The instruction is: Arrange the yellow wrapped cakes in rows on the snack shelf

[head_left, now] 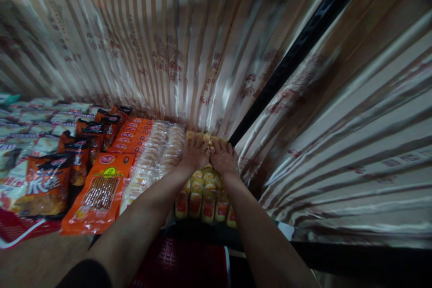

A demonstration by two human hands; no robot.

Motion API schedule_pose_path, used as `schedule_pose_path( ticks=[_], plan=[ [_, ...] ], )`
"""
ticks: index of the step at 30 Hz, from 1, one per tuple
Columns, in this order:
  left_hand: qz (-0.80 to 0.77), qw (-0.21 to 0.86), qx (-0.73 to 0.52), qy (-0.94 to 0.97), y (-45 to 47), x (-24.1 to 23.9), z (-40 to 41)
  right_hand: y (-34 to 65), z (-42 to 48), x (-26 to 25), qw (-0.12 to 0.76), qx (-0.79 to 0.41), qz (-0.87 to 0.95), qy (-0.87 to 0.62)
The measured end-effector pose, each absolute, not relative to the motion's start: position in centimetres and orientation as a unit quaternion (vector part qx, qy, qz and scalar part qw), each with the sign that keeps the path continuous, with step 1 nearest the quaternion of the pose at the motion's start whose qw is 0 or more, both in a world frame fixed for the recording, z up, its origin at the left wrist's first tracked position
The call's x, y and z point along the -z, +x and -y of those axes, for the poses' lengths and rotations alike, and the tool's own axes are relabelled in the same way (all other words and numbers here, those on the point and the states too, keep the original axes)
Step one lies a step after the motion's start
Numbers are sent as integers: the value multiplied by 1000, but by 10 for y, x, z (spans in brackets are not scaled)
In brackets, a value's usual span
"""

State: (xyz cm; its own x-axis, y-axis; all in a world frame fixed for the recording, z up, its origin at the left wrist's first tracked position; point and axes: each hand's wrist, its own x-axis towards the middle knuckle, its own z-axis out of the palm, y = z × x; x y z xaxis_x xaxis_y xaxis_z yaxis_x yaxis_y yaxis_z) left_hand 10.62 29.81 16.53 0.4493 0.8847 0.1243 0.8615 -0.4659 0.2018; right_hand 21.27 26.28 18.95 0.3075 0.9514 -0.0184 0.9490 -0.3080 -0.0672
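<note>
We have both hands on the yellow snack packs with red labels, wrapped in clear plastic (208,204), which sit in rows just left of the foot of the slanting black perforated metal post (290,60). Our left hand (195,152) and right hand (223,155) lie palm down on the rear packs, fingers extended and slightly apart, gripping nothing we can see; the right is nearer the post. We judge the laying-out mostly done: the yellow rows look lined up, beside columns of pale round cakes in clear film (150,157) farther left of the post. Perhaps only the back rows need evening; our fingers partly hide them, so we cannot tell.
</note>
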Motion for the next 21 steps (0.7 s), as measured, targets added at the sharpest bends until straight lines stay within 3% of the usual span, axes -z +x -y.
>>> schedule_pose_path(
  ticks=[9,21],
  plan=[
    [-480,74,-66,872,100,-170,-296,214,-261,-174,38,-8,607,-793],
    [-457,27,-107,882,102,-159,-300,214,-260,-171,61,4,596,-800]
  ],
)
